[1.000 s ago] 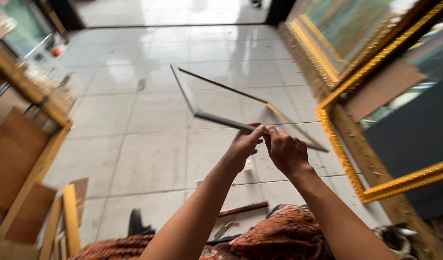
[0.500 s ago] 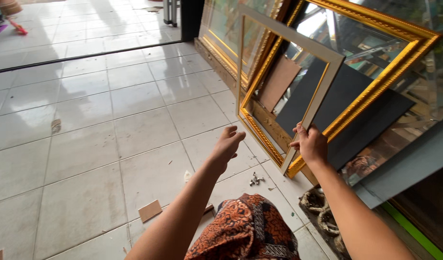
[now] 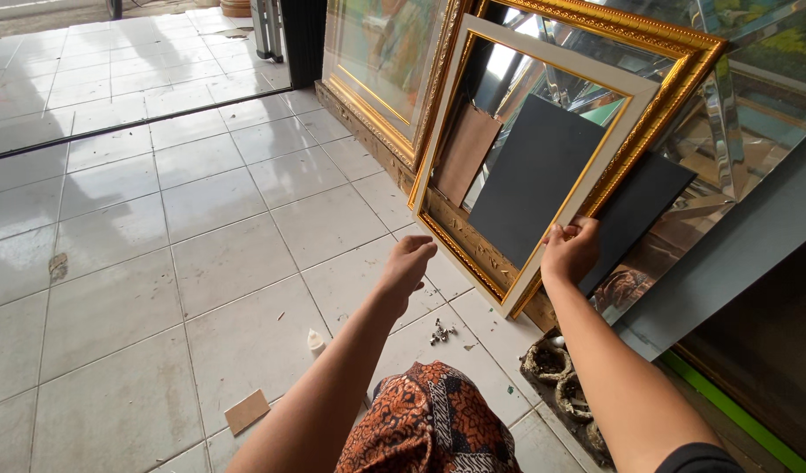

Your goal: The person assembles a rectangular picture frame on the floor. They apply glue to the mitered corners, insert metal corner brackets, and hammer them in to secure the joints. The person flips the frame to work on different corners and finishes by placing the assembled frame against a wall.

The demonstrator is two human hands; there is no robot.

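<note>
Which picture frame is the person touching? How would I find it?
Look at the stack of gold frames leaning along the right wall. In front of them stands an empty frame with the right hand on its lower edge. It alone is pale cream with a thin gold inner line.

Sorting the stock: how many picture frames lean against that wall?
3, perhaps more hidden behind: the cream frame with gold inner trim held by the right hand; the ornate gold frame behind it; the gold-framed painting further left.

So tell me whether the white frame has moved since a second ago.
Yes. The white frame was held out flat over the floor tiles; now it leans upright against the gold frames, right hand on its lower edge, left hand off.
</note>
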